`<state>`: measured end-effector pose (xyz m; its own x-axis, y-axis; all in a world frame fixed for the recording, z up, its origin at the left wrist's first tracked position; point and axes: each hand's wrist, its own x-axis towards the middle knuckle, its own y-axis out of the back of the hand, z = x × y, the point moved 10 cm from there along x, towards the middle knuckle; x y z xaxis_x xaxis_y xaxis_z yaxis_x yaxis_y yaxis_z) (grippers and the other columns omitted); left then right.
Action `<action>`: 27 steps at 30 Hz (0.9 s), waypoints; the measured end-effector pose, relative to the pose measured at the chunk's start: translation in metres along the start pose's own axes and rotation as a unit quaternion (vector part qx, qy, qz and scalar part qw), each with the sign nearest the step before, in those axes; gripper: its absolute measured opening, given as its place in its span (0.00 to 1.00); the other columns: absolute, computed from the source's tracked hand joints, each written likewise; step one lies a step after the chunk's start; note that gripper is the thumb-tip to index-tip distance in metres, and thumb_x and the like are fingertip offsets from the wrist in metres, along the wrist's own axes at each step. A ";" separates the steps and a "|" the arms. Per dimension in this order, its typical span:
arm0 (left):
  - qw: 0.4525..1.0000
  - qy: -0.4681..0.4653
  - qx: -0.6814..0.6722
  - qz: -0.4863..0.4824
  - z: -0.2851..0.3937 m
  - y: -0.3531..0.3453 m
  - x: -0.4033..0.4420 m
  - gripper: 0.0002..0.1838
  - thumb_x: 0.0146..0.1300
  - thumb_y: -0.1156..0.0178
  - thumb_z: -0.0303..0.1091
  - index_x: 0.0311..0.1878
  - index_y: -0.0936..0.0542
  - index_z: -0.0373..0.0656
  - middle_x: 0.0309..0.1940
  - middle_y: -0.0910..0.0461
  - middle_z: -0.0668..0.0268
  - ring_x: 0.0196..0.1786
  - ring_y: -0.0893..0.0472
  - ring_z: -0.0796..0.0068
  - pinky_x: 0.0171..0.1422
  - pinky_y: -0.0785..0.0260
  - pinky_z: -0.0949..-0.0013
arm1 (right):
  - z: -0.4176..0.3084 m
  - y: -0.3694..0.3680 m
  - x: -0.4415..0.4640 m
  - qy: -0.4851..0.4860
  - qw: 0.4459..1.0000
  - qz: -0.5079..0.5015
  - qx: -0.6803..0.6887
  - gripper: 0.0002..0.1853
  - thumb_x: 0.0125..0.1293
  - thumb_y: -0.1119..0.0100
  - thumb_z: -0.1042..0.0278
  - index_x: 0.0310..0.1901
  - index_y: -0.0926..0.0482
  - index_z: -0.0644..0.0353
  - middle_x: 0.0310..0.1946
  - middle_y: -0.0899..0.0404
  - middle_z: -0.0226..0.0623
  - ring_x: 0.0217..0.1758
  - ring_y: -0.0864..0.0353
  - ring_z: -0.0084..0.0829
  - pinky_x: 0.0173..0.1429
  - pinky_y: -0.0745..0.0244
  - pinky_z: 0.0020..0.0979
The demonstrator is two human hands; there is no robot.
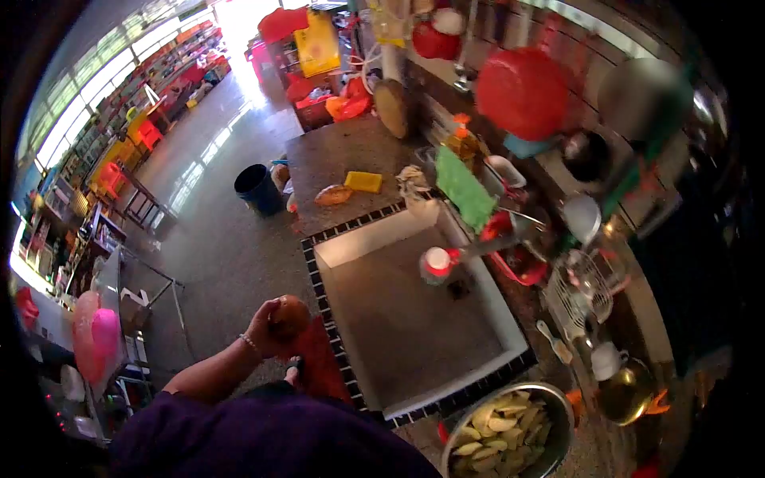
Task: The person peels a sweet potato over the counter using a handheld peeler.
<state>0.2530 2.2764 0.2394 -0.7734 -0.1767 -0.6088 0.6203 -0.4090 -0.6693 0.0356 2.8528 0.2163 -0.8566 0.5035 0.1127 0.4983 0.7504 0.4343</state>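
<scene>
My left hand (265, 331), with a bracelet at the wrist, is closed round a brownish round object (290, 315). I hold it left of the white sink (422, 319), beside the dark tiled edge. My right hand does not show. A tap with a red and white end (437, 260) reaches over the basin near the drain. Below the sink's right corner, a metal bowl (562, 414) holds several pale cut wedges (506, 430).
Beyond the sink, the counter (319, 151) holds a yellow sponge (363, 182) and a green cloth (464, 190). A dark bin (259, 191) stands on the floor. Utensils and a red basin (522, 94) hang on the right wall. A strainer (579, 291) lies at the right.
</scene>
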 end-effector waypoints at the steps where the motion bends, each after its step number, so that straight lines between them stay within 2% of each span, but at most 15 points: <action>1: 1.000 -0.004 -0.013 -0.015 0.011 0.004 0.006 0.31 0.51 0.39 0.55 0.55 0.26 0.46 0.51 0.24 0.60 0.53 0.24 0.61 0.58 0.30 0.57 | -0.020 -0.024 -0.020 0.005 1.000 -0.026 0.006 0.18 0.60 0.40 0.60 0.50 0.28 0.57 0.30 0.27 0.35 0.25 0.32 0.29 0.26 0.39 0.30; 6: 0.994 0.034 -0.055 -0.091 0.086 0.043 0.033 0.34 0.51 0.38 0.53 0.59 0.30 0.46 0.56 0.28 0.58 0.57 0.27 0.58 0.61 0.32 0.55 | -0.105 -0.138 -0.125 0.024 0.993 -0.118 0.016 0.19 0.61 0.42 0.64 0.53 0.30 0.56 0.33 0.27 0.36 0.28 0.31 0.29 0.29 0.36 0.30; 8: 0.984 0.048 -0.085 -0.146 0.125 0.061 0.055 0.34 0.51 0.38 0.50 0.61 0.32 0.46 0.57 0.29 0.57 0.58 0.28 0.57 0.62 0.34 0.54 | -0.133 -0.181 -0.169 0.028 0.990 -0.135 0.014 0.20 0.61 0.43 0.65 0.55 0.30 0.56 0.35 0.26 0.36 0.29 0.30 0.30 0.30 0.35 0.30; 11: 0.977 0.096 -0.085 -0.170 0.184 0.085 0.079 0.34 0.52 0.38 0.46 0.62 0.33 0.45 0.58 0.30 0.56 0.58 0.28 0.56 0.63 0.35 0.52 | -0.181 -0.233 -0.224 0.033 0.990 -0.137 0.006 0.21 0.62 0.44 0.67 0.57 0.31 0.56 0.36 0.26 0.37 0.31 0.29 0.30 0.31 0.34 0.29; 12: 0.968 0.105 -0.069 -0.218 0.203 0.088 0.092 0.34 0.52 0.38 0.42 0.63 0.34 0.45 0.59 0.31 0.55 0.60 0.29 0.55 0.65 0.37 0.50 | -0.200 -0.247 -0.240 0.036 0.989 -0.141 0.001 0.21 0.62 0.44 0.68 0.58 0.32 0.56 0.37 0.26 0.37 0.32 0.29 0.30 0.32 0.33 0.29; 15: 0.969 0.125 -0.021 -0.214 0.253 0.090 0.099 0.34 0.53 0.37 0.45 0.64 0.35 0.47 0.60 0.31 0.56 0.62 0.30 0.55 0.66 0.37 0.49 | -0.251 -0.277 -0.287 0.041 0.988 -0.152 -0.007 0.23 0.63 0.45 0.70 0.60 0.33 0.56 0.39 0.25 0.38 0.34 0.28 0.30 0.33 0.32 0.29; 19: 0.972 0.092 -0.031 -0.216 0.312 0.064 0.106 0.36 0.54 0.35 0.52 0.64 0.35 0.48 0.61 0.31 0.58 0.63 0.31 0.56 0.66 0.37 0.48 | -0.316 -0.290 -0.326 0.057 0.980 -0.189 -0.008 0.24 0.64 0.47 0.73 0.63 0.34 0.56 0.41 0.25 0.38 0.37 0.26 0.31 0.36 0.30 0.29; 21: 0.977 0.063 -0.021 -0.203 0.331 0.071 0.130 0.38 0.54 0.35 0.55 0.64 0.35 0.49 0.61 0.32 0.60 0.63 0.31 0.57 0.66 0.37 0.47 | -0.358 -0.320 -0.345 0.107 0.964 -0.242 -0.017 0.25 0.64 0.48 0.74 0.64 0.35 0.56 0.43 0.24 0.39 0.38 0.26 0.31 0.37 0.29 0.29; 22: 0.971 0.065 -0.044 -0.227 0.338 0.065 0.139 0.38 0.54 0.34 0.51 0.65 0.37 0.49 0.61 0.31 0.60 0.64 0.31 0.57 0.66 0.38 0.47 | -0.390 -0.344 -0.357 0.183 0.945 -0.267 -0.038 0.26 0.64 0.48 0.75 0.65 0.35 0.56 0.43 0.24 0.39 0.39 0.25 0.31 0.37 0.29 0.29; 24: 0.967 0.058 -0.031 -0.246 0.354 0.056 0.148 0.38 0.53 0.34 0.48 0.66 0.38 0.49 0.61 0.32 0.60 0.64 0.32 0.57 0.67 0.38 0.47 | -0.463 -0.403 -0.392 0.379 0.878 -0.281 -0.079 0.27 0.59 0.42 0.76 0.62 0.31 0.58 0.42 0.23 0.48 0.39 0.22 0.42 0.42 0.26 0.36; 25: 0.966 0.054 -0.023 -0.253 0.361 0.052 0.152 0.39 0.53 0.33 0.47 0.66 0.38 0.50 0.61 0.32 0.60 0.64 0.32 0.57 0.67 0.38 0.48 | -0.480 -0.426 -0.402 0.382 0.867 -0.315 -0.053 0.28 0.57 0.39 0.76 0.62 0.30 0.58 0.41 0.23 0.50 0.39 0.22 0.45 0.41 0.25 0.37; 27: 0.952 0.074 -0.036 -0.294 0.373 0.044 0.162 0.40 0.53 0.33 0.40 0.67 0.41 0.51 0.64 0.36 0.62 0.66 0.34 0.58 0.67 0.38 0.47 | -0.505 -0.466 -0.417 0.384 0.848 -0.364 0.004 0.28 0.57 0.39 0.77 0.61 0.30 0.58 0.40 0.24 0.48 0.39 0.22 0.45 0.42 0.25 0.38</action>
<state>0.1065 1.8957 0.2703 -0.9661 0.1950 -0.1690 0.0965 -0.3346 -0.9374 0.0928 2.0772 0.4181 -0.7708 -0.5199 0.3682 -0.2019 0.7475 0.6329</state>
